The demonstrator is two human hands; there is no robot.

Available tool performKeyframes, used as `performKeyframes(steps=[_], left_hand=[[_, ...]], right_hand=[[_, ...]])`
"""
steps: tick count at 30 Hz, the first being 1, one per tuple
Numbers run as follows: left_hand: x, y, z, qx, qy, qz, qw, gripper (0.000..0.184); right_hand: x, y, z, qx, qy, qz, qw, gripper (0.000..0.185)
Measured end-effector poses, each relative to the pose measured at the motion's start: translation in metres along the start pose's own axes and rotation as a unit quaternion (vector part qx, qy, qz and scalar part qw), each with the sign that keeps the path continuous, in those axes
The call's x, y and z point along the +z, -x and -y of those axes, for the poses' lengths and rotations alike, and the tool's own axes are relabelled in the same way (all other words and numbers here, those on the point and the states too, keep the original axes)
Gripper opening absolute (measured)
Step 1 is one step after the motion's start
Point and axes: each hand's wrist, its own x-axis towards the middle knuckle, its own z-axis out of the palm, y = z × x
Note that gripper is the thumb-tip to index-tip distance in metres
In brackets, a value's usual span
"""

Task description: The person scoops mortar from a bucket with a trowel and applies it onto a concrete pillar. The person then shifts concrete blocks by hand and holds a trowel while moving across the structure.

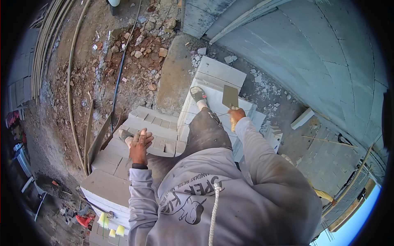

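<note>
My right hand [236,116] is closed around the handle of a trowel [230,96], whose flat blade points away from me. Its blade hangs over the pale blocks [221,73] near my forward foot. My left hand [140,143] is held out with its fingers stretched, and nothing shows in it. Below that hand lie stacked light-grey blocks [111,186], and my other shoe [125,134] rests on them. The forward shoe [198,94] stands on a long white surface.
A grey block wall [303,53] rises on the right. Rubble [139,53], a blue hose [120,76] and long poles [45,45] lie on the ground to the left. Boards [98,139] lean by the block stack. A loose block [302,118] lies near the wall.
</note>
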Motion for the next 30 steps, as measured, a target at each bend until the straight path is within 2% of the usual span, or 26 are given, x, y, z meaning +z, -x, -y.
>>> performKeyframes(steps=[1,3,6,9,11,13,15,16,19,21,22,23,24,25,26,27,28,29,30], left_hand=[[0.0,0.001,0.003,0.003,0.005,0.003,1.0,0.042],[0.01,-0.006,0.013,0.019,0.026,0.02,0.999,0.042],[0.028,0.0,0.021,0.001,0.051,0.023,0.998,0.043],[0.038,0.005,0.026,0.016,0.072,0.029,0.997,0.042],[0.041,0.011,0.023,0.032,0.071,0.033,0.996,0.042],[0.044,0.018,0.02,0.04,0.055,0.038,0.997,0.041],[0.043,0.018,0.016,0.063,0.011,0.047,0.997,0.041],[0.042,0.015,0.014,0.071,-0.009,0.045,0.996,0.04],[0.035,0.009,0.005,0.094,-0.03,0.029,0.995,0.039],[0.026,0.006,0.006,0.094,-0.024,0.018,0.995,0.039],[0.023,0.004,0.008,0.09,-0.015,0.013,0.996,0.038],[0.022,0.003,0.01,0.089,-0.005,0.009,0.996,0.038],[0.018,0.004,0.013,0.083,-0.01,0.009,0.996,0.04],[0.015,0.007,0.016,0.062,-0.014,0.008,0.998,0.041],[0.012,0.011,0.019,0.041,-0.018,0.01,0.999,0.043],[0.013,0.01,0.023,0.022,-0.021,0.018,0.999,0.044],[0.01,0.006,0.034,-0.009,-0.036,0.048,0.998,0.054],[0.014,0.007,0.04,-0.017,-0.035,0.052,0.998,0.054],[0.018,0.011,0.041,-0.027,-0.036,0.055,0.997,0.056]], right_hand=[[-0.015,-0.044,-0.023,-0.053,0.13,-0.031,0.99,0.021],[-0.037,-0.048,-0.006,-0.121,0.335,-0.059,0.932,0.029],[-0.057,-0.021,0.03,-0.134,0.466,-0.033,0.874,0.039],[-0.06,-0.009,0.037,-0.142,0.459,-0.039,0.876,0.037],[-0.056,-0.029,0.034,-0.16,0.558,0.023,0.814,0.029],[-0.057,-0.034,0.027,-0.237,0.594,0.075,0.765,0.026],[-0.056,-0.049,-0.002,-0.264,0.545,0.106,0.789,0.025],[-0.052,-0.071,-0.021,-0.256,0.475,0.105,0.835,0.024],[-0.023,-0.057,-0.025,-0.199,0.307,0.093,0.926,0.024],[0.01,-0.021,0.001,-0.037,0.179,0.06,0.981,0.029],[0.021,-0.009,0.011,-0.103,0.276,0.06,0.954,0.04],[0.044,-0.016,0.003,-0.19,0.238,0.026,0.952,0.021],[0.057,-0.021,-0.002,-0.211,0.244,0.018,0.946,0.023],[0.078,-0.027,-0.01,-0.176,0.184,0.065,0.965,0.025],[0.092,0.028,0.021,-0.184,0.207,0.069,0.958,0.026],[0.109,0.039,0.025,-0.164,0.256,0.119,0.945,0.05],[0.129,0.046,0.019,-0.188,0.293,0.12,0.93,0.052],[0.126,0.124,0.061,-0.211,0.309,0.18,0.909,0.059],[0.156,0.107,0.025,-0.293,0.282,0.12,0.906,0.063]])
